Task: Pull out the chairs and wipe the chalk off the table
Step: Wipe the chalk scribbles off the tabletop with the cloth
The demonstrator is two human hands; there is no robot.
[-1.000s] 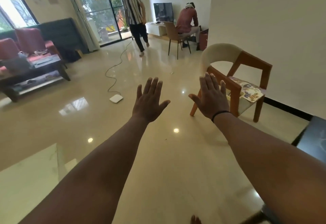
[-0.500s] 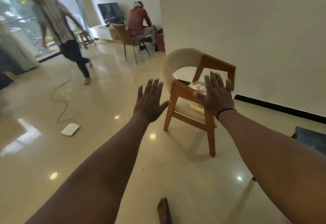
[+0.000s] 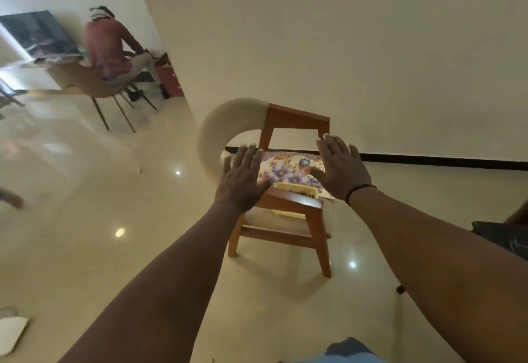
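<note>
Your left hand (image 3: 243, 179) is held out flat, palm away from you, fingers straight and close together, holding nothing. Your right hand (image 3: 340, 169) is just as flat and empty beside it, with a thin black band (image 3: 358, 191) round the wrist. Both hands hang in the air in front of the wooden armchair with orange-brown frame and curved cream padded backrest (image 3: 288, 208); whether either one touches it you cannot tell from this angle.

The armchair stands on the glossy cream tiled floor (image 3: 85, 219), close to the plain cream wall (image 3: 343, 34) behind it, its backrest curving round on the side of your left hand. On its seat, seen between your two hands, lies a flat floral-printed piece with purple flowers (image 3: 288, 169), and just nearer to you than that a pale yellow ribbed item (image 3: 297, 188), too small to identify.

To the right of the armchair, past your right forearm, a dark tabletop corner (image 3: 503, 234) shows at the frame's edge. Far off to the left of the armchair, a person in a reddish shirt (image 3: 110, 48) sits with their back to you on a brown shell chair with thin dark legs (image 3: 91, 85), facing a dark screen (image 3: 40, 34). Left of the armchair and nearer to you, a flat white object (image 3: 11, 331) lies on the floor
</note>
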